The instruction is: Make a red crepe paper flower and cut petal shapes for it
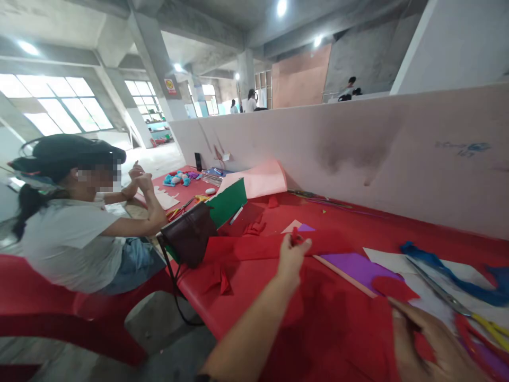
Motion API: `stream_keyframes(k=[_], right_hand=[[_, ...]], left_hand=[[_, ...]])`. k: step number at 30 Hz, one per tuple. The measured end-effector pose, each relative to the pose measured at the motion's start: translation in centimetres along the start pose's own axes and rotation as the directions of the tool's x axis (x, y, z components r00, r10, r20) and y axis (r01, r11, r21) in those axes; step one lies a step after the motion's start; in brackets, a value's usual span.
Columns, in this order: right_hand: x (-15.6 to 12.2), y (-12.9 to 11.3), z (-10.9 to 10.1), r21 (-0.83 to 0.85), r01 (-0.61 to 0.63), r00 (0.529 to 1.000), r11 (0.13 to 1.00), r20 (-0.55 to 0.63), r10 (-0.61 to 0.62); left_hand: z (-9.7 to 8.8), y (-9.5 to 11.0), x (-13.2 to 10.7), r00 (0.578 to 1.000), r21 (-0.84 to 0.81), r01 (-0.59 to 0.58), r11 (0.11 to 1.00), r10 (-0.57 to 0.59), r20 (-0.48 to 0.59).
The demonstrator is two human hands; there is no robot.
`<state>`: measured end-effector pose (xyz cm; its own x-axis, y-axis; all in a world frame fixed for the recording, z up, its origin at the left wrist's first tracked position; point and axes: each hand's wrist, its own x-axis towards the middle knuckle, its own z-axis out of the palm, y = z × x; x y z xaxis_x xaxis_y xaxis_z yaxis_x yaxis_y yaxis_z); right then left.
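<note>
My left hand (292,257) is out over the middle of the red table, its fingers closed on a small red scrap (295,236). Beneath it lies a long red felt-like strip (250,247). At the lower right, my right hand (431,339) has its thumb and fingers curled at the edge of a larger red felt-like sheet (353,334), seemingly gripping it. Scissors (441,294) with red and yellow handles lie just beyond that hand. A purple sheet (353,265) and a rounded red piece (392,287) are between the hands.
A blue strip (449,270) lies over white paper at the right. A dark bag (191,233) stands at the table's left edge beside a green board (228,204). A co-worker (79,223) sits at the left with raised hands. A low wall (318,143) runs behind the table.
</note>
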<state>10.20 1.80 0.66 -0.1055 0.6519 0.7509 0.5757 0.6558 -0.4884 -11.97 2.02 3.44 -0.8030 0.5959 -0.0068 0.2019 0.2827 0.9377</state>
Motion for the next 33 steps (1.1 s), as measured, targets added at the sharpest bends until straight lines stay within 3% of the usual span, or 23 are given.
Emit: stream_keyframes(k=[2,5,8,13,17,20,21,23,24,25,27,29,31,33], right_hand=[[-0.4,0.7,0.8,-0.046,0.064,0.998,0.997,0.018,-0.063],[-1.1,1.5,1.3,-0.019,-0.01,1.0,1.0,0.008,0.01],[-1.4,1.1,1.7,0.02,-0.013,1.0,1.0,0.003,0.013],[-1.4,-0.2,2.4,0.12,-0.018,0.997,0.993,0.074,0.009],[-1.2,-0.2,2.0,0.186,-0.103,0.993,0.977,0.071,0.092],[-0.9,0.0,1.7,0.237,-0.243,0.97,0.941,0.052,0.237],[-0.8,0.0,1.7,0.265,-0.294,0.956,0.918,0.062,0.288],[-0.8,-0.1,1.7,0.348,-0.401,0.916,0.848,0.132,0.379],[-0.8,-0.2,1.7,0.398,-0.46,0.888,0.793,0.198,0.416],[-0.8,-0.2,1.8,0.451,-0.524,0.852,0.723,0.283,0.44],[-0.9,-0.4,2.0,0.543,-0.636,0.772,0.549,0.442,0.457],[-1.0,-0.4,2.1,0.6,-0.697,0.714,0.393,0.534,0.452],[-0.8,-0.2,2.2,0.63,-0.719,0.683,0.295,0.56,0.469],[-0.5,0.1,2.2,0.661,-0.709,0.674,0.245,0.533,0.511]], left_hand=[[-3.7,0.1,4.1,0.998,0.188,0.008,0.982,0.003,-0.06],[-9.3,-0.7,9.9,0.985,0.427,0.075,0.901,0.0,-0.172],[-12.8,-2.3,13.6,0.968,0.601,0.174,0.78,-0.023,-0.251],[-13.6,-4.0,14.9,0.969,0.752,0.206,0.627,-0.024,-0.245],[-13.4,-2.5,14.8,0.975,0.807,0.176,0.564,0.014,-0.223],[-11.9,-0.3,12.9,0.983,0.808,0.066,0.585,0.101,-0.153],[-10.9,0.4,11.6,0.981,0.742,-0.03,0.67,0.162,-0.106],[-8.1,1.3,7.7,0.986,0.43,-0.168,0.887,0.157,0.061],[-6.5,1.4,5.3,0.978,0.198,-0.155,0.968,0.122,0.171],[-4.8,1.4,2.7,0.947,-0.002,-0.089,0.996,0.085,0.309],[-1.6,0.8,-2.1,0.827,-0.199,0.055,0.979,0.067,0.558],[0.8,0.0,-5.9,0.739,-0.245,0.147,0.958,0.058,0.671],[2.2,-0.6,-8.0,0.666,-0.268,0.209,0.94,0.064,0.743],[2.9,-0.8,-8.8,0.665,-0.317,0.233,0.919,0.087,0.742]])
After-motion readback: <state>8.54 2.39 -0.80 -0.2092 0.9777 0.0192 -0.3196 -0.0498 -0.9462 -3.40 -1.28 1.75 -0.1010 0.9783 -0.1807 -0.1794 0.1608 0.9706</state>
